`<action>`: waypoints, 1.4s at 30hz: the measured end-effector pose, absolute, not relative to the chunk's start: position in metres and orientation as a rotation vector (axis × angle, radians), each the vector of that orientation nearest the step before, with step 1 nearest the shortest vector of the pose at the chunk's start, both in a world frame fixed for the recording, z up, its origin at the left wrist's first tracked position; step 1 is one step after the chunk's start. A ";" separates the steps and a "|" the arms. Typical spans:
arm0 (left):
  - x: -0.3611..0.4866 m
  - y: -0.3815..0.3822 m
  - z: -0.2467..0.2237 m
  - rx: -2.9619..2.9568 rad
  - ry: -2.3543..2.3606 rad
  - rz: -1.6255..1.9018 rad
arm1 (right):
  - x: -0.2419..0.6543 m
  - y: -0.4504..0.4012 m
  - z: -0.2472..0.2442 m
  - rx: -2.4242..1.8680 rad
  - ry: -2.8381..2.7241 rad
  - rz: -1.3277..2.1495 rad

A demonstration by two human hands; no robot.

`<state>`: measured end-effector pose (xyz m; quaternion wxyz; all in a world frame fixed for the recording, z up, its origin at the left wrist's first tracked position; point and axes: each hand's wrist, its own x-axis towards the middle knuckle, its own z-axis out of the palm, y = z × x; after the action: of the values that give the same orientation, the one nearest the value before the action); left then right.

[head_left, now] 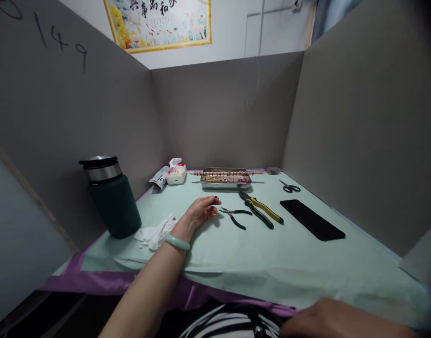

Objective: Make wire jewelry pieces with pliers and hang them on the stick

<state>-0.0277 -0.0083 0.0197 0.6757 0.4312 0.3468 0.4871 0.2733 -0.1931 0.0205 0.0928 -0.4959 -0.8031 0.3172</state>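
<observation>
My left hand, with a pale green bangle on the wrist, rests on the cloth with its fingers curled. A small dark red bead-like piece shows at its fingertips; it is too small to make out fully. Just right of the fingers lie small dark-handled pliers, jaws toward the hand. Larger pliers with yellow and green handles lie beyond them. At the bottom right edge my right hand is low, near the striped clothing; its fingers are hidden and blurred.
A metal tray of beads, with beaded sticks across it, stands at the back. A green flask, crumpled tissue and white box are leftward; scissors and a black phone are rightward. Grey partitions enclose the table.
</observation>
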 end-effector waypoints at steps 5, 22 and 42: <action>-0.029 -0.007 0.019 0.985 0.776 1.097 | 0.234 -0.128 0.071 -1.402 -2.542 0.623; -0.033 -0.003 0.015 0.971 0.709 1.187 | 0.161 -0.013 0.006 -1.537 -2.100 0.263; -0.030 -0.005 0.016 1.229 0.865 1.353 | 0.143 -0.011 0.010 -1.026 -2.089 0.550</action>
<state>-0.0301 -0.0050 0.0161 0.5308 0.5152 0.3627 0.5668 0.1428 -0.0113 0.0096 0.3662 -0.3992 -0.8129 0.2140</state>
